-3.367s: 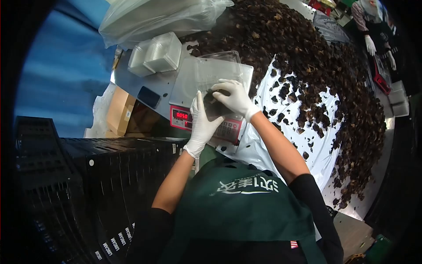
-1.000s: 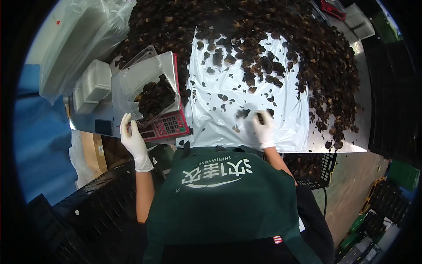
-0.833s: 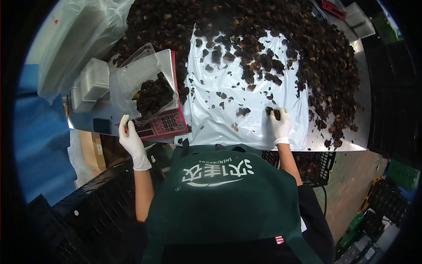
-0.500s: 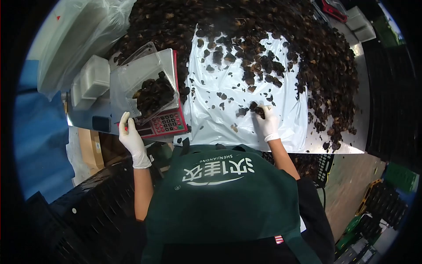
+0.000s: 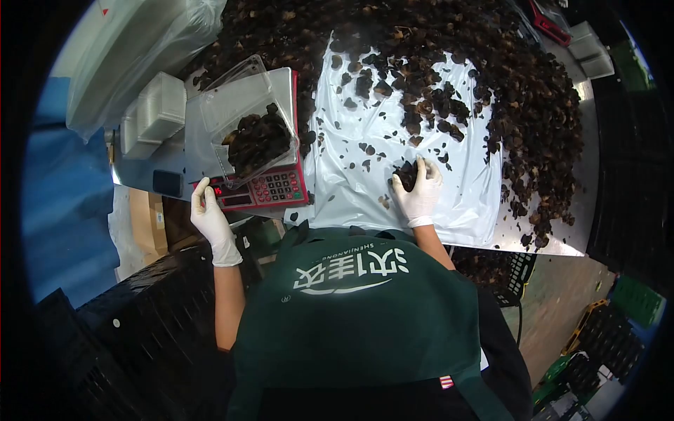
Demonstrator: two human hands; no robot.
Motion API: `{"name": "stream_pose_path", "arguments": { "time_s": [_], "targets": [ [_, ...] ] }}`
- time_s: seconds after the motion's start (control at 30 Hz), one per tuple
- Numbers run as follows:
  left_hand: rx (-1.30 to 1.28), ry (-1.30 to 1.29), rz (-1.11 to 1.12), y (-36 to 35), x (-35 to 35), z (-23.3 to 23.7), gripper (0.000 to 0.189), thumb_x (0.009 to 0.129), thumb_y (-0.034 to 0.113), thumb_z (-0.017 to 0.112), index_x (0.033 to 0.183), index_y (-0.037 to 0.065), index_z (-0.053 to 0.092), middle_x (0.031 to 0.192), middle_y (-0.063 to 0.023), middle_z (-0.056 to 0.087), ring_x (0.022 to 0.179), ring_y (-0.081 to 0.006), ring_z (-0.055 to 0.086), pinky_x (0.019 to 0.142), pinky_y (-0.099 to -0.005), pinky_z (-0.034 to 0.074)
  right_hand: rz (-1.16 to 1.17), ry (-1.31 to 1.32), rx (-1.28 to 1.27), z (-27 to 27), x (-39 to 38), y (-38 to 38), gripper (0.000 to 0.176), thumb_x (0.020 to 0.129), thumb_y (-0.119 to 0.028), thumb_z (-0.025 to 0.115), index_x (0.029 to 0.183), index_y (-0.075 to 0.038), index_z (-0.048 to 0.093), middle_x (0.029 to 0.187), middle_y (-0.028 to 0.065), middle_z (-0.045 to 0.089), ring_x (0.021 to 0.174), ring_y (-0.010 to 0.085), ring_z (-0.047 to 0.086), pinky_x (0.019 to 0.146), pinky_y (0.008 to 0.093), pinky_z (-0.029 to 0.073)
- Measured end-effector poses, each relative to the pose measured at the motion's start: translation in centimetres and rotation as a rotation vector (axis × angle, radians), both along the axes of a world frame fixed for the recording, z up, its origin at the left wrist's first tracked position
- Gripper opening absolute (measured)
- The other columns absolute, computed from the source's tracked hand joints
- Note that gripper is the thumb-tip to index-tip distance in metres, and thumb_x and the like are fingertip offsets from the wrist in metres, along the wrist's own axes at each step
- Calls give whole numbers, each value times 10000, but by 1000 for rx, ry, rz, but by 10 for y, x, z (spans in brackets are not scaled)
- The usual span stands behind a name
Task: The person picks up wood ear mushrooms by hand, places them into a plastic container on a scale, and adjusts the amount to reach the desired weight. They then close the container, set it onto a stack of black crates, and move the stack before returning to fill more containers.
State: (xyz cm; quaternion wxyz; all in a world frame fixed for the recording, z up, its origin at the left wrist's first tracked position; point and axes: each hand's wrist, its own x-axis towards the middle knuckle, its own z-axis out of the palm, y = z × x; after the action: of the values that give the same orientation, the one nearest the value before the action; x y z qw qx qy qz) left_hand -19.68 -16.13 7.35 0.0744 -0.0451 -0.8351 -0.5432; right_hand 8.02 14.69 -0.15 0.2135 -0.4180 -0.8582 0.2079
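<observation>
My right hand (image 5: 420, 194), in a white glove, is closed around a clump of dark dried mushrooms (image 5: 405, 175) on the white plastic sheet (image 5: 365, 203). My left hand (image 5: 208, 215), also gloved, rests with fingers spread at the front left corner of the red scale (image 5: 270, 191). A clear plastic clamshell box (image 5: 242, 119) partly filled with dark mushrooms (image 5: 257, 143) sits on the scale's platform. A large heap of dried mushrooms (image 5: 519, 91) covers the far and right side of the metal table.
Stacked empty clear boxes (image 5: 154, 112) and a big clear plastic bag (image 5: 133, 49) lie left of the scale. A dark phone (image 5: 168, 183) lies near the table edge. Black crates (image 5: 119, 337) stand at lower left. Cardboard (image 5: 140, 224) sits under the table.
My right hand swept across the sheet, right then back left, and has gathered a clump of mushrooms. My left hand has stayed by the scale's corner.
</observation>
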Motion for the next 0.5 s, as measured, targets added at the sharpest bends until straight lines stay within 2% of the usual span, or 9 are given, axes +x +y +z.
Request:
{"name": "stream_pose_path", "arguments": {
  "time_s": [0.03, 0.07, 0.17, 0.3, 0.33, 0.37, 0.43, 0.47, 0.5],
  "targets": [
    [13, -13, 1, 0, 0, 0, 200, 959, 68, 587, 1130, 35, 684, 1007, 32, 652, 816, -44, 514, 766, -200, 436, -9, -62, 109, 3, -2, 0, 729, 708, -372, 776, 1299, -27, 523, 1338, 262, 453, 1211, 414, 453, 1027, 520, 343],
    [26, -26, 0, -1, 0, 1, 198, 959, 69, 587, 1128, 35, 685, 995, 33, 650, 814, -44, 513, 762, -201, 435, 11, -43, 103, 2, -4, 1, 740, 703, -399, 779, 1312, -59, 531, 1373, 272, 431, 1274, 423, 384, 1080, 560, 248],
    [20, -28, -2, 0, -1, 2, 199, 961, 73, 586, 1129, 38, 686, 974, 35, 642, 805, -43, 505, 751, -200, 431, 109, -138, 189, 5, -11, 0, 717, 709, -407, 774, 1312, -96, 545, 1390, 272, 425, 1271, 415, 393, 1084, 551, 260],
    [0, -4, -18, 6, -1, 6, 196, 963, 77, 584, 1124, 40, 690, 969, 36, 642, 797, -41, 502, 745, -198, 428, 231, -53, 155, -24, -4, -9, 574, 754, -363, 742, 1258, -129, 597, 1292, 184, 507, 1216, 380, 443, 1069, 541, 283],
    [-1, -4, -19, 6, -3, 5, 195, 963, 75, 583, 1121, 40, 691, 971, 38, 643, 794, -41, 501, 745, -197, 428, 223, 6, 206, -21, -2, -8, 416, 792, -279, 719, 1172, -130, 638, 1127, 134, 567, 1078, 336, 522, 967, 502, 376],
    [-3, -4, -19, 5, -4, 5, 194, 964, 74, 582, 1119, 41, 693, 974, 40, 644, 790, -42, 499, 745, -197, 428, 224, 7, 207, -23, 0, -6, 416, 792, -279, 719, 1172, -130, 638, 1127, 134, 567, 1078, 336, 522, 967, 502, 376],
    [-5, -2, -10, 6, -3, 5, 193, 964, 72, 581, 1117, 40, 694, 985, 35, 649, 794, -42, 504, 751, -197, 430, 215, -3, 102, -24, 3, -2, 275, 812, -203, 703, 1073, -128, 659, 976, 108, 586, 923, 303, 556, 815, 453, 438],
    [-8, 4, 2, 7, -4, 7, 192, 964, 70, 580, 1115, 39, 694, 996, 31, 654, 798, -43, 508, 756, -196, 431, 220, 45, 156, -23, 3, 4, 192, 810, -171, 722, 982, -108, 664, 841, 119, 573, 798, 311, 563, 699, 427, 459],
    [9, -40, 17, 9, -2, 13, 171, 952, 47, 593, 1089, 2, 686, 1078, -50, 687, 995, -118, 594, 928, -265, 447, 246, 35, 102, -29, 5, 11, 165, 827, -186, 716, 958, -108, 653, 866, 134, 588, 770, 327, 588, 662, 425, 477]
  ]
}}
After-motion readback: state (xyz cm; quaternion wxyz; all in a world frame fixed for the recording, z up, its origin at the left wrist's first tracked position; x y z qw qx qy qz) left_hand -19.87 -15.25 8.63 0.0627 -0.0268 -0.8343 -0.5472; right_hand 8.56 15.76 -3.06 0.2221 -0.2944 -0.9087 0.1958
